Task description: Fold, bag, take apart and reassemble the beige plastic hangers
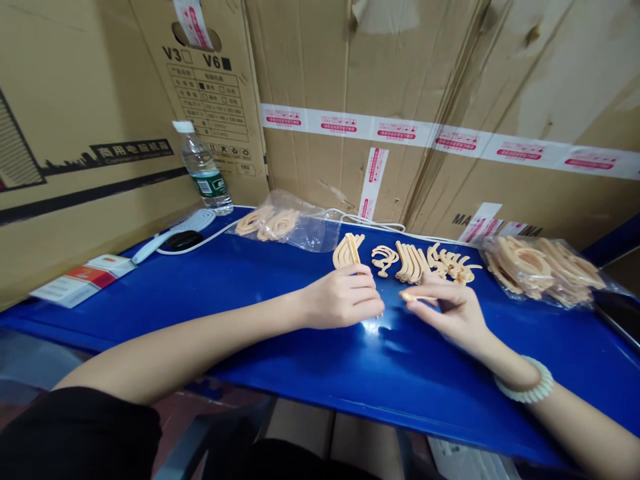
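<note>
My left hand (345, 300) is closed around a narrow light-wood strip (353, 248), whose upper end sticks out above the fingers. A small, thin wooden piece (419, 298) is pinched between the thumb and fingertips of my right hand (457, 313). Both hands are just above the blue table (310, 360), a short gap apart. Behind them lie flat wooden pieces: curved strips (343, 253) by the left hand, a small arched group (385, 259), a row of long curved strips (411, 261), and jagged pieces (450, 263) beyond the right hand.
A clear bag of wooden pieces (280, 223) lies at the back left, and bagged wooden pieces (543, 267) at the right. A water bottle (207, 173), a white-and-orange box (83, 280), a dark oval object (185, 240) and a white cable (220, 235) are leftward. Cardboard (320, 73) stands behind.
</note>
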`<state>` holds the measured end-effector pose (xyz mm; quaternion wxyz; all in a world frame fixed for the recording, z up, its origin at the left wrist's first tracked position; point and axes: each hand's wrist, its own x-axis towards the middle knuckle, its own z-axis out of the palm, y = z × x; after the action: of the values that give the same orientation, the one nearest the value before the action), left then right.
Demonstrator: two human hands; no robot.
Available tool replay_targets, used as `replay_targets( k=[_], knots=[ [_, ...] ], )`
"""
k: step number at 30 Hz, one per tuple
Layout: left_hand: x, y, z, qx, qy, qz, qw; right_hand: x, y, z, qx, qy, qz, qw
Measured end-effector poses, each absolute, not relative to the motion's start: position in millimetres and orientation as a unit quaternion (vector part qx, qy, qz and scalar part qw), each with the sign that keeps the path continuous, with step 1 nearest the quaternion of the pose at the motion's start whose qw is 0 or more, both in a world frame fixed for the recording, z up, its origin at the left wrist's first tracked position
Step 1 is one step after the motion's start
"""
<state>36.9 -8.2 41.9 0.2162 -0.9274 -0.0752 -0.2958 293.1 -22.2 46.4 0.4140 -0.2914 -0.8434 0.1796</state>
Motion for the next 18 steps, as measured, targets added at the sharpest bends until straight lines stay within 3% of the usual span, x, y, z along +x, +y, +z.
replay_targets(
  k=[18],
  knots=[
    [-48,-34,20,-0.955,-0.205,-0.214,-0.025,297,-13,40,-0.357,-0.778,0.229,0.463]
  ],
)
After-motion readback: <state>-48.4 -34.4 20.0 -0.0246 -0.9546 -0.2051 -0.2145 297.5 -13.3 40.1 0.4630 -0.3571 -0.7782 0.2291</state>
